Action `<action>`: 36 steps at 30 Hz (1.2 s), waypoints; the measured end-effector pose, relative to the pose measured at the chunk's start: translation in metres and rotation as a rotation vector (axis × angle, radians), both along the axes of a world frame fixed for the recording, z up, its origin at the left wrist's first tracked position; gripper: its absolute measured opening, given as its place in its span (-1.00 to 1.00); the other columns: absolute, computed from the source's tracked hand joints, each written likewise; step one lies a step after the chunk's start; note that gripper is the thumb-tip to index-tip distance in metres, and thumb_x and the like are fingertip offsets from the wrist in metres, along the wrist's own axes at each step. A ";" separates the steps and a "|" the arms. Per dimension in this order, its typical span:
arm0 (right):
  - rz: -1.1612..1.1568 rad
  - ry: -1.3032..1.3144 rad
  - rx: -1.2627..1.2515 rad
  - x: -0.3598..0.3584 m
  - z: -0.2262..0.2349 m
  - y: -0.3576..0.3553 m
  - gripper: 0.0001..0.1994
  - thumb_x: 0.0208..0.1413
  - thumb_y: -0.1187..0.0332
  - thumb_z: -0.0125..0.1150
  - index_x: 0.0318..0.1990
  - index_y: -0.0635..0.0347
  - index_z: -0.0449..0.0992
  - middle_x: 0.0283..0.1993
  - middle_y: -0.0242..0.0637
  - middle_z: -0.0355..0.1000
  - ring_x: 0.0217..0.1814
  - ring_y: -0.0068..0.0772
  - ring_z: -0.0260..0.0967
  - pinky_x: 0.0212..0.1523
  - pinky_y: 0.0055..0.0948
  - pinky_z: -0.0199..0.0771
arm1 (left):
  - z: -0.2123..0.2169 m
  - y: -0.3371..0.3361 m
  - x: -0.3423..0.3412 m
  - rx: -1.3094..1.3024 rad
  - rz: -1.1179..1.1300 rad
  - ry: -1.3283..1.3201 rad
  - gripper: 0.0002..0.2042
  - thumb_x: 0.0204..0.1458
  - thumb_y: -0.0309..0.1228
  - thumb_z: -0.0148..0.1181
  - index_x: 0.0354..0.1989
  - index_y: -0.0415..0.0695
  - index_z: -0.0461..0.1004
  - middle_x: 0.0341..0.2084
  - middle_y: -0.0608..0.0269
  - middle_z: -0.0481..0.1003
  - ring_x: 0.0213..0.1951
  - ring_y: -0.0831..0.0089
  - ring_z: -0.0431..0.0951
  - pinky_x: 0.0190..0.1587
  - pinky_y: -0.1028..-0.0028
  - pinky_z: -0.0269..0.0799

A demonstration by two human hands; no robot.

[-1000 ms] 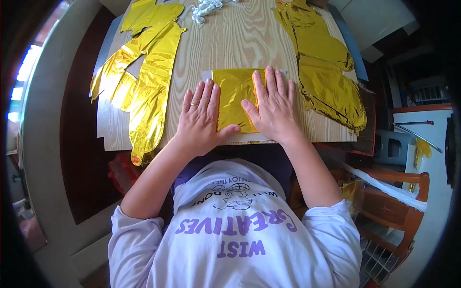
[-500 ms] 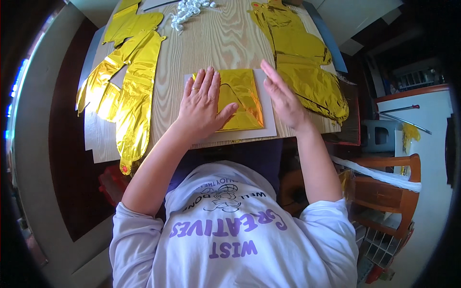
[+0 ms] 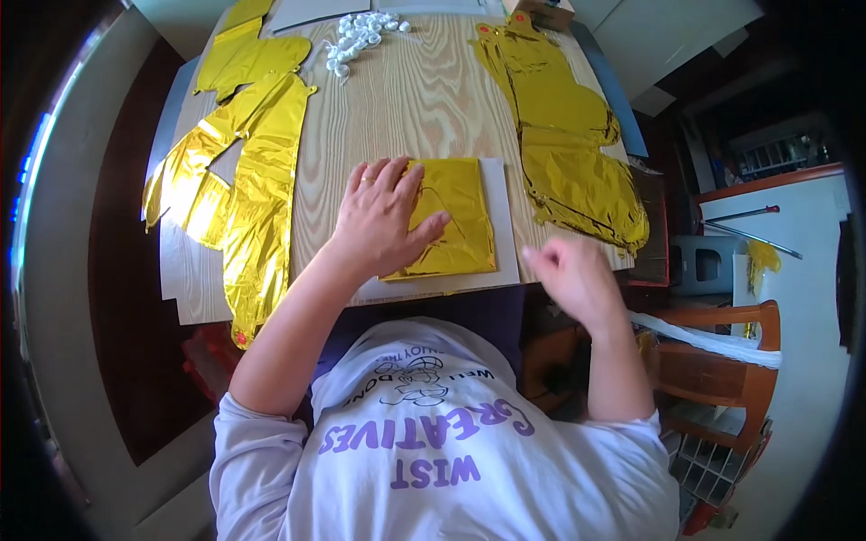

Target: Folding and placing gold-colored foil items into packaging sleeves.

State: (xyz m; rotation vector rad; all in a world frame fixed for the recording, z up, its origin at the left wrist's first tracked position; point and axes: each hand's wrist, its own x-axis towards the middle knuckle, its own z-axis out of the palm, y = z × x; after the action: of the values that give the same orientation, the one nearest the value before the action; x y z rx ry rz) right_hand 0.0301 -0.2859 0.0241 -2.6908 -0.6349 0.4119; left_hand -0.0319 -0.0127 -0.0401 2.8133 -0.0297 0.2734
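Flattening step: left hand (image 3: 383,219) open, pressing folded gold foil (image 3: 451,216) onto card (image 3: 507,225); right hand (image 3: 577,279) loosely curled, empty, blurred; next needs it steadying the foil.

Looks like a lived-in home room: a pale wooden worktop (image 3: 406,99) strewn with gold foil balloons (image 3: 568,135), a wooden chair (image 3: 722,361) off its right edge, white cabinet (image 3: 785,234) beyond.

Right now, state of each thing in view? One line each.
folded gold foil balloon: flat, deflated, lying on a white card.
white card: flat on the table.
left hand: open, palm pressed on the folded balloon.
right hand: off the table, blurred, holding nothing visible.
foil balloons at left: deflated, spread out.
foil balloons at right: deflated, piled.
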 end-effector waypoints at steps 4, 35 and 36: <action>-0.218 0.386 0.257 -0.039 -0.034 -0.027 -0.54 0.22 0.01 0.27 -0.32 0.35 0.64 -0.48 -0.03 0.58 -0.51 -0.24 0.57 -0.40 -0.30 0.54 | 0.033 0.009 0.033 -0.066 -0.002 0.181 -0.46 0.06 -0.01 0.26 0.11 -0.12 0.49 0.04 0.06 0.49 0.20 0.07 0.40 0.32 0.12 0.19; -0.587 0.353 0.958 -0.053 -0.021 -0.072 -0.87 0.27 0.45 0.12 -0.10 0.30 0.43 -0.37 -0.20 0.58 -0.47 -0.48 0.58 -0.46 -0.59 0.56 | 0.041 0.073 0.049 -0.841 -0.075 0.891 -0.85 0.25 -0.34 0.21 -0.17 -0.17 0.53 -0.52 0.54 0.46 -0.46 0.77 0.43 -0.40 0.66 0.39; -0.598 0.290 0.949 -0.047 -0.017 -0.079 -0.86 0.29 0.45 0.10 -0.09 0.32 0.42 -0.36 -0.19 0.58 -0.46 -0.48 0.57 -0.43 -0.58 0.56 | 0.035 0.076 0.048 -0.872 -0.102 0.872 -0.84 0.25 -0.34 0.20 -0.16 -0.17 0.54 -0.53 0.54 0.45 -0.50 0.77 0.39 -0.45 0.65 0.34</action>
State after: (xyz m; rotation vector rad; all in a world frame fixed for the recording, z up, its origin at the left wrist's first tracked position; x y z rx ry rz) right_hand -0.0169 -0.3653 0.0070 -1.7315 0.0893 0.2331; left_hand 0.0160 0.0635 -0.0051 1.8436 0.1129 -0.7780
